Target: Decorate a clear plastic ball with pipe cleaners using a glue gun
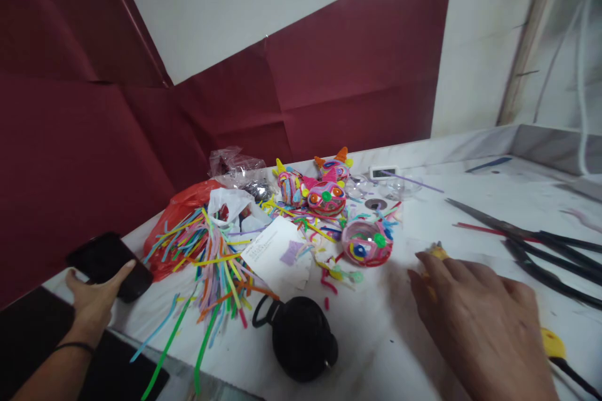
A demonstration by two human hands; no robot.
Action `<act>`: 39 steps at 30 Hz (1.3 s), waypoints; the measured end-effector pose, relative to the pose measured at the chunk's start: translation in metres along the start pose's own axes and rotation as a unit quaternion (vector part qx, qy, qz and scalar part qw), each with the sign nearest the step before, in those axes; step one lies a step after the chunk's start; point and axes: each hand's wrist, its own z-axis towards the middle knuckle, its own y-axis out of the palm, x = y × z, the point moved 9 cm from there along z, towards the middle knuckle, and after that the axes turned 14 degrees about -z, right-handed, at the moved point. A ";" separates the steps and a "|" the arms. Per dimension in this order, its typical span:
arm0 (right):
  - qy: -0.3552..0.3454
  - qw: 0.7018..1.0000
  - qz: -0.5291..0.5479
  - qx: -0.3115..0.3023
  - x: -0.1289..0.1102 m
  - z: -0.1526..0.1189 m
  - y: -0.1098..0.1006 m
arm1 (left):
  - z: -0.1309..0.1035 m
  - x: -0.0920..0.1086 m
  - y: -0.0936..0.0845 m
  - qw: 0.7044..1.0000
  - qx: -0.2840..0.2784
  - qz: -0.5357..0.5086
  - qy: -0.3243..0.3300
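Observation:
At the table's left edge my left hand [94, 301] grips a black phone-like slab [110, 263], thumb and fingers on its near side. On the right, my right hand [480, 319] is curled over a yellow-orange tool [437, 252], whose tip pokes out past the fingertips; a yellow handle with a black cord [554, 344] shows beside the wrist. Left of this hand lies a clear round piece with coloured fuzzy trim [367, 242]. Finished-looking fuzzy figures [326, 198] sit farther back.
Colourful fuzzy strips [226, 276] spill from a red bag [164, 219]. A white paper [268, 250] lies mid-table, with a black bottle [303, 338] nearer. Black scissors [508, 225] rest at right. A small display [383, 172] stands at the back near clear plastic pieces.

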 end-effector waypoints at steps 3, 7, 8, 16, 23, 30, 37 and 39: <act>0.003 1.000 -0.001 -0.008 0.001 0.001 0.001 | -0.015 -0.007 -0.032 0.990 0.091 0.045 -0.101; 0.004 1.000 -0.002 -0.009 -0.001 0.002 -0.001 | -0.044 0.031 -0.049 0.995 0.093 0.007 -0.034; 0.003 1.000 -0.003 -0.009 -0.001 0.002 -0.001 | -0.054 0.046 -0.048 0.996 0.084 -0.005 -0.003; -0.006 1.000 0.002 -0.024 -0.003 -0.001 0.001 | -0.190 0.197 0.039 0.895 -0.329 -0.076 0.291; -0.014 0.999 0.005 -0.029 -0.005 0.002 0.003 | -0.301 0.230 0.105 0.721 -0.627 0.004 0.294; -0.032 0.999 0.011 -0.015 -0.006 0.000 0.005 | -0.243 0.213 0.183 0.774 -0.569 0.118 0.253; -0.029 0.999 0.012 -0.036 -0.008 0.001 0.006 | -0.207 0.188 0.246 0.755 -0.591 0.226 0.173; -0.025 0.999 0.010 -0.047 -0.007 0.001 0.007 | -0.211 0.180 0.255 0.745 -0.603 0.240 0.153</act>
